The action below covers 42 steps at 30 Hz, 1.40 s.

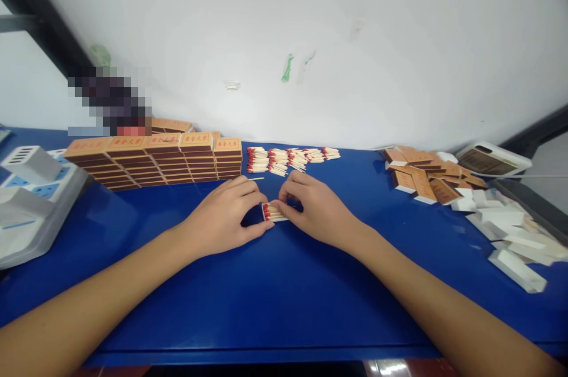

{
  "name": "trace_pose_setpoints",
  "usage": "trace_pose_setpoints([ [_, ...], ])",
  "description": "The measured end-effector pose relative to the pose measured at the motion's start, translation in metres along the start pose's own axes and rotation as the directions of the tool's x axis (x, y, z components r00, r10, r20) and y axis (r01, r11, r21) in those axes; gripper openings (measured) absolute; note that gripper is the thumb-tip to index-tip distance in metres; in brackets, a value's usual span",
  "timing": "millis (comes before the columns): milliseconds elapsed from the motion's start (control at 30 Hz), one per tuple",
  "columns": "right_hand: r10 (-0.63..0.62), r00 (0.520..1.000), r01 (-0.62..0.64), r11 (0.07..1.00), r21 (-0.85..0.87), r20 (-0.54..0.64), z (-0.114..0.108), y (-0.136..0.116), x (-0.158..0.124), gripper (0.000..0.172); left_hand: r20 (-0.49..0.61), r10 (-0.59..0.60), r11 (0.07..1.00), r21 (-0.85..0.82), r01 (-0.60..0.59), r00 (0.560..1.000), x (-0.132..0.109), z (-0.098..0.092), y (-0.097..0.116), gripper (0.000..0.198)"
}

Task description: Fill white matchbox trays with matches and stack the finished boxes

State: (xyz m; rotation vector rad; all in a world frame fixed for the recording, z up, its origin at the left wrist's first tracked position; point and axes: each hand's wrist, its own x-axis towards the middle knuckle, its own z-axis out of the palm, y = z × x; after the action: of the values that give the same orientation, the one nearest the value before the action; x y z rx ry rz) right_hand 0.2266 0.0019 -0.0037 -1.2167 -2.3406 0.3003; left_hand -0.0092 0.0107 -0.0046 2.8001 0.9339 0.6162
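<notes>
A small white matchbox tray [280, 219] lies on the blue table between my hands, filled with red-headed matches [268, 212]. My left hand [228, 211] grips its left end, with the thumb at the near corner and the fingers on the far side. Over the right end, my right hand [317, 205] has its thumb on the matches and its index finger curled; it hides that end. A single match [256, 179] shows just beyond my left fingers. Several small piles of matches [257, 161] lie in a row further back.
Closed matchboxes [164, 158] stand stacked in a wall at back left. Loose matchbox sleeves [421, 173] and white trays [510, 229] are heaped on the right, beside a white-edged device [494, 158]. A power strip with plugs [39, 199] sits at left. A white wall [332, 39] closes the back.
</notes>
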Motion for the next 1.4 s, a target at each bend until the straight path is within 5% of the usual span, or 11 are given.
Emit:
trace_pose_setpoints([
  [700,0.028,1.000,-0.029,0.993,0.116,0.009,-0.002,0.002,-0.003,0.007,0.003,-0.012,1.000,0.009,0.012,1.000,0.000,-0.001,-0.001,0.030],
  [900,0.095,0.988,-0.097,0.995,-0.007,-0.125,-0.020,0.045,0.003,0.018,-0.020,-0.006,1.000,0.018,0.006,1.000,-0.002,-0.002,0.000,0.029],
  [1100,0.424,0.848,-0.518,0.789,-0.331,-0.317,-0.077,0.115,-0.008,0.019,-0.056,0.005,1.000,-0.001,-0.005,0.998,-0.001,-0.003,0.003,0.027],
  [1333,0.618,0.589,-0.808,0.467,-0.359,-0.521,-0.142,0.139,-0.043,0.021,-0.028,0.001,0.998,-0.055,-0.003,1.000,-0.001,-0.003,0.005,0.026],
  [1400,0.656,0.481,-0.877,0.361,-0.318,-0.582,-0.158,0.144,-0.057,0.024,-0.021,-0.001,0.998,-0.059,0.000,1.000,-0.001,-0.003,0.004,0.026],
])
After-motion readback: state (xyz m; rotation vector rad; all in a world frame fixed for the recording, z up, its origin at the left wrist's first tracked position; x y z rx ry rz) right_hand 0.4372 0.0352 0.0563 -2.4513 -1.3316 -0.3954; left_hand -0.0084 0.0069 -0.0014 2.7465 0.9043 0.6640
